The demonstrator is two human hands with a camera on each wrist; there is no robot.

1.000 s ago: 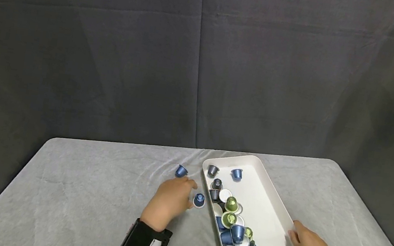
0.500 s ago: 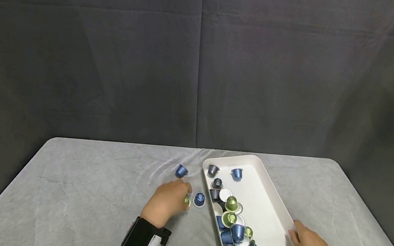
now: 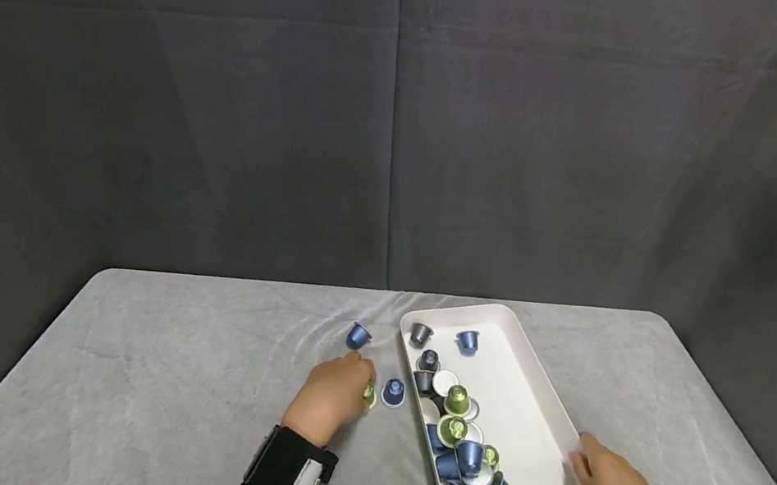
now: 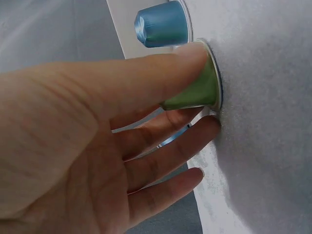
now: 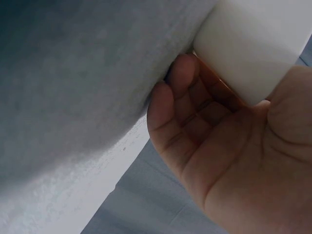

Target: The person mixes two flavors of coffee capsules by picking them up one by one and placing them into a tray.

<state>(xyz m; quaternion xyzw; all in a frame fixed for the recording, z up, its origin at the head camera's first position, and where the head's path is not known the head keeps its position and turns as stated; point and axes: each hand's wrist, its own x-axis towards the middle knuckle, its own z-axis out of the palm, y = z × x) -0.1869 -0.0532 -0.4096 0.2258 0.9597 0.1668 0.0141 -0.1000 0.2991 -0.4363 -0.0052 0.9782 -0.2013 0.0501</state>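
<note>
while the left hand (image 3: pixel 331 396) pinches a green capsule (image 3: pixel 368 393) standing on the grey cloth (image 3: pixel 175 378) beside a blue capsule (image 3: pixel 393 392), the right hand (image 3: pixel 611 483) grips the white tray (image 3: pixel 543 413) at its near right edge.

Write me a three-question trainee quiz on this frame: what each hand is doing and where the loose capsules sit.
1. True or false: the left hand pinches a green capsule standing on the table.
2. What does the right hand touch? A) a blue capsule B) the white tray C) nothing
3. How many blue capsules lie on the cloth outside the tray?

Key: 1 true. 2 B, its fingers are curled at the tray's corner. 3 two: the far blue capsule and the near blue capsule.
</note>
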